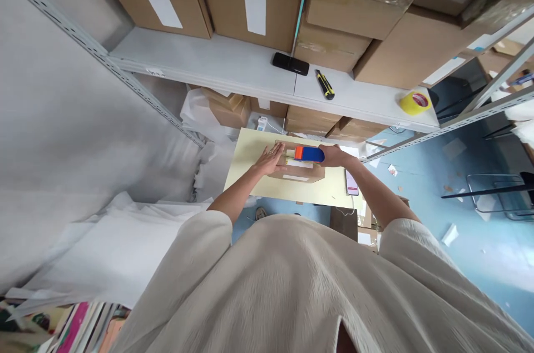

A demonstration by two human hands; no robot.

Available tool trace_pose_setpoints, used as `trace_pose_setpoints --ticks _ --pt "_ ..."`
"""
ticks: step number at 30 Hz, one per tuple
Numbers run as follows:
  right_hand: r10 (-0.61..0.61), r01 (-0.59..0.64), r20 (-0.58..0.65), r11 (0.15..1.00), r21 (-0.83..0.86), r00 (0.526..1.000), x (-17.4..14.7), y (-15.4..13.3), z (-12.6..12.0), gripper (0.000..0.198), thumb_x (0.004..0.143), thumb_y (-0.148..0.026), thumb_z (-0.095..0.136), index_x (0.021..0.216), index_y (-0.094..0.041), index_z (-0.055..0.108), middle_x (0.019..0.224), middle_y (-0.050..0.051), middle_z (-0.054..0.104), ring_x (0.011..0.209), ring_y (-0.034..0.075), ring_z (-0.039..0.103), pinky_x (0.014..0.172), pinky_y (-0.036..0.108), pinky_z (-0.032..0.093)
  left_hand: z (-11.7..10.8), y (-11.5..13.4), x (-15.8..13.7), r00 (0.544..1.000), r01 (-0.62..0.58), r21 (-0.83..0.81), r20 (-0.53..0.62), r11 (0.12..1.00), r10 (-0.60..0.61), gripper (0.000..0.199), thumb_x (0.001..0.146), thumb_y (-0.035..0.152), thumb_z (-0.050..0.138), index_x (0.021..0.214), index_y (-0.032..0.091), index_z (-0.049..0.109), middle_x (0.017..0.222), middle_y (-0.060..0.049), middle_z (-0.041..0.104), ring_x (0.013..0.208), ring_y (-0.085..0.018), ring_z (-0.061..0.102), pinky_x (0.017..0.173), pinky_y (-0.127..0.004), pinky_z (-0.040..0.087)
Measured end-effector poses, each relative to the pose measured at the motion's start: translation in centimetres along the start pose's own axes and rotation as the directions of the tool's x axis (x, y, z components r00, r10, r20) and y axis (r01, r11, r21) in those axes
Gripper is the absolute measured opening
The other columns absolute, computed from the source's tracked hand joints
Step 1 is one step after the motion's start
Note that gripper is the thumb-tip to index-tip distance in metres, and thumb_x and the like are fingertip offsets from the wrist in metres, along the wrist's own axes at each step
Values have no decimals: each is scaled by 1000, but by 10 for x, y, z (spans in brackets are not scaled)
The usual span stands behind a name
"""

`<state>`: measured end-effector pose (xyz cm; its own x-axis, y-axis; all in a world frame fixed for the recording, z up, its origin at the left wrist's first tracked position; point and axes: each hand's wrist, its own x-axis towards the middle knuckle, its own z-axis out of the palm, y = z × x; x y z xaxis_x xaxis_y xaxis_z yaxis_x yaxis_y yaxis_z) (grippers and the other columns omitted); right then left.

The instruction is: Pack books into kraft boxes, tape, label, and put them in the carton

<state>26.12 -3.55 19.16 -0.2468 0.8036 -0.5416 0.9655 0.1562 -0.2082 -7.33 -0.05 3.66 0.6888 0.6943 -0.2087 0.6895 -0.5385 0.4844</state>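
White sheets (137, 247) lie heaped at the far left of my head view, and to their right I see the left hand (269, 160) laid flat, fingers stretched, on the left end of the cardboard box (288, 172), which sits on the pale yellow table (247, 147). Over that box I watch the blue-and-orange tape dispenser (310, 154), its right end clasped by the right hand (332, 155), the two hands apart; farther right, a phone (351, 182) lies near the table's edge, and a yellow tape roll (411, 103) rests at the right end of the shelf (250, 72)
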Motion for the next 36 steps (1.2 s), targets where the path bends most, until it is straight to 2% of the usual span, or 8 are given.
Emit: trace_pose_setpoints --ticks 3,6,13,18,22,26,32,36 --pt "20 -20 -15 999 -40 1000 -15 35 -1 45 81 -31 81 120 -26 62 95 5 78 92 30 72 103 41 45 -3 1 0 1000 21 28 14 999 -22 120 106 67 63 188 17 -8 195 -21 3 182 -37 5 146 -61 2" --pt "84 -84 -5 994 -76 996 -38 83 5 38 79 -25 80 113 -25 60 95 5 78 92 30 74 103 41 44 -5 0 0 999 41 57 23 998 -43 119 106 67 63 188 17 -7 195 -21 4 182 -37 6 146 -62 4" --pt "178 -176 17 982 -74 984 -87 191 27 36 80 -24 78 112 -26 61 94 4 78 97 31 76 100 42 45 -15 1 -2 997 59 136 44 989 -65 117 105 70 63 189 17 0 194 -22 11 182 -37 11 146 -61 7" --pt "189 -188 7 981 -56 982 -91 230 40 41 80 -23 78 117 -25 61 102 8 80 99 32 76 102 43 44 -25 7 -1 988 94 172 101 980 -113 118 104 70 63 188 15 0 195 -20 5 183 -35 7 146 -59 7" --pt "129 -130 -5 990 -53 992 -73 236 55 42 83 -26 78 122 -24 62 111 12 81 105 34 76 106 45 41 -34 15 4 973 140 198 153 970 -172 119 102 69 66 189 19 1 196 -18 3 183 -36 4 146 -60 9" --pt "111 -108 26 990 -88 994 -49 228 73 49 84 -25 78 130 -21 62 115 14 82 108 36 77 108 47 40 -41 26 10 952 191 234 192 953 -238 121 99 64 72 189 21 4 196 -18 3 183 -36 5 145 -62 11" --pt "84 -76 88 993 -92 993 -14 186 92 55 85 -21 80 137 -19 63 126 19 80 117 36 76 111 48 45 -43 35 16 936 236 238 203 942 -286 127 93 61 81 189 23 6 195 -19 3 183 -38 7 144 -63 16" --pt "129 -128 109 992 -17 986 6 155 95 65 81 -18 85 142 -19 63 130 21 78 114 38 77 95 44 56 -41 35 16 940 251 213 179 944 -291 128 91 63 84 189 26 8 195 -20 7 182 -41 10 143 -64 20"
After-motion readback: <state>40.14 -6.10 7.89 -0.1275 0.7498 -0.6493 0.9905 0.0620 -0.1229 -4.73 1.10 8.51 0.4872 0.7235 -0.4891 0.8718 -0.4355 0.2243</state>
